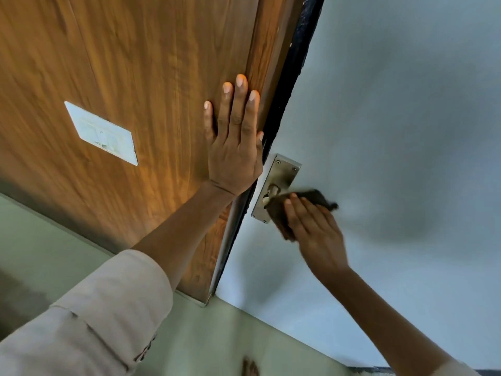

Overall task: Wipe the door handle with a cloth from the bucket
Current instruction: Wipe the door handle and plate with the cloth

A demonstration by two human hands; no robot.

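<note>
A metal door handle plate (282, 176) is screwed to the pale grey door (393, 131) near its edge. The lever itself is mostly hidden under a dark brown cloth (280, 213). My right hand (315, 234) presses that cloth over the lever, fingers wrapped around it and slightly blurred. My left hand (234, 147) lies flat, fingers spread, against the wooden panel (135, 77) just left of the door's edge. No bucket is in view.
A white switch plate (101, 134) is set in the wooden panel at the left. A black strip (287, 85) runs between the wood and the door. Pale green floor (203, 340) lies below, with a dark blurred shape (249, 367) at the bottom edge.
</note>
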